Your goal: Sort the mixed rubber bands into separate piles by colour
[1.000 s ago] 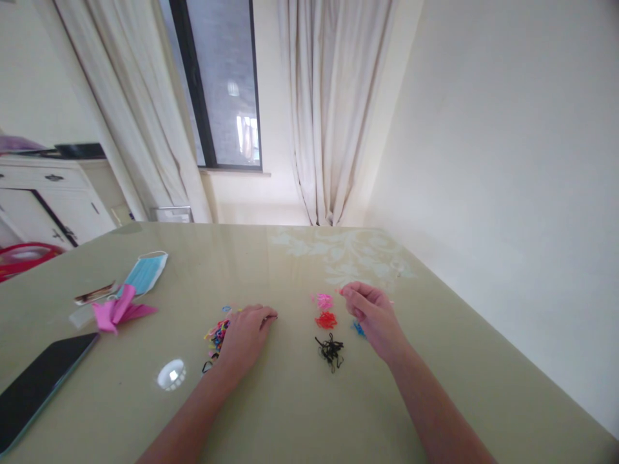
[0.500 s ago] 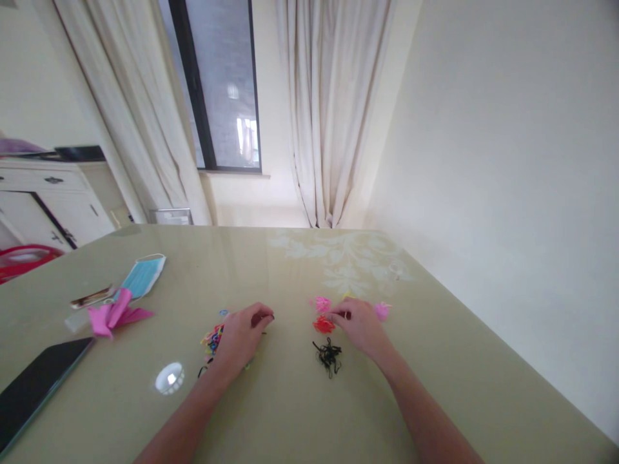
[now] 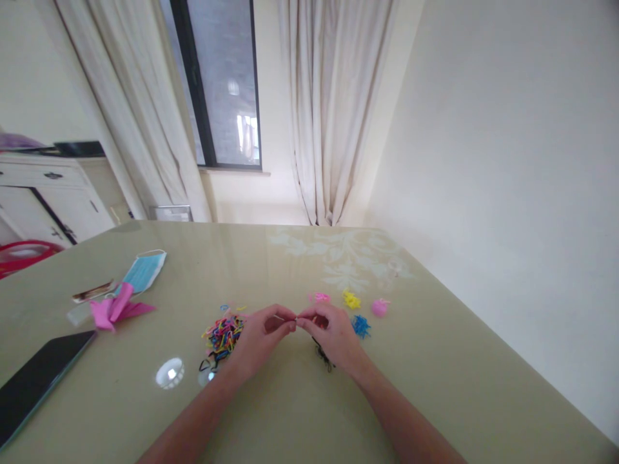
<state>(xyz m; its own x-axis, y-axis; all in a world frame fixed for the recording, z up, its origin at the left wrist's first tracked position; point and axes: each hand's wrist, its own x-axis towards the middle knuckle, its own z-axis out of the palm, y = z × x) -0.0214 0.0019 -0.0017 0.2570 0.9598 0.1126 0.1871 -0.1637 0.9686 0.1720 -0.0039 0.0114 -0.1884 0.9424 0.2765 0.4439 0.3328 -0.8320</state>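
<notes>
My left hand (image 3: 261, 335) and my right hand (image 3: 333, 332) meet fingertip to fingertip over the table, both closed in a pinch. A tiny rubber band seems to be between the fingertips, mostly hidden; its colour is unclear. Beside my left hand lies a mixed heap of coloured rubber bands (image 3: 223, 336). Around my right hand are sorted piles: pink bands (image 3: 320, 298), yellow bands (image 3: 351, 299), blue bands (image 3: 360, 327) and a light-purple pile (image 3: 380, 307). Black bands (image 3: 323, 354) show partly under that hand. The red pile is covered by it.
To the left on the glossy table (image 3: 271, 412) lie a dark phone (image 3: 46, 374), a folded pink paper piece (image 3: 116, 310), a blue face mask (image 3: 144, 272) and a slim brown item (image 3: 91, 291). A white wall (image 3: 512, 193) runs along the right edge.
My right hand came from the far piles, past the red pile, leftward to my left hand. My left hand moved slightly right, uncovering more of the mixed heap. The fingertips now touch.
</notes>
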